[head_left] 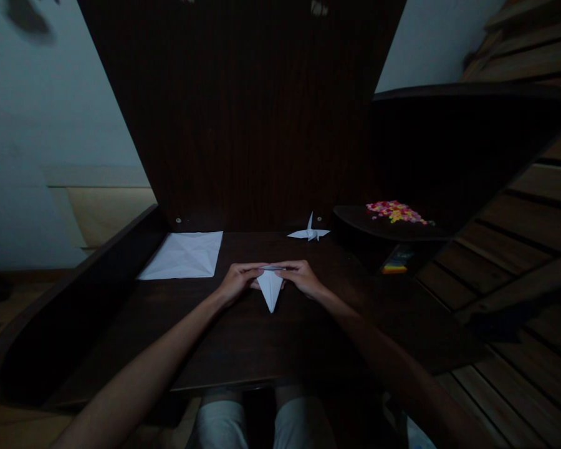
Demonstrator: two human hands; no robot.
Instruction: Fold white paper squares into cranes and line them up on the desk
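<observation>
Between my hands, a piece of folded white paper (270, 290) is held with its long point toward me, just over the dark desk. My left hand (237, 279) pinches its upper left side, thumb on top and fingers beneath. On the upper right side my right hand (301, 276) grips it the same way. A centre crease runs down to the tip. Behind and to the right, a finished white paper crane (311, 233) stands with wings spread. To the left lies a flat, creased white paper sheet (184, 254).
The dark wooden desk (224, 343) has a raised left side panel (75, 299) and a tall back panel (257, 112). At the right, a small curved shelf (355, 218) bears a heap of small colourful pieces (396, 212). Beneath it sits a yellow and orange object (395, 269).
</observation>
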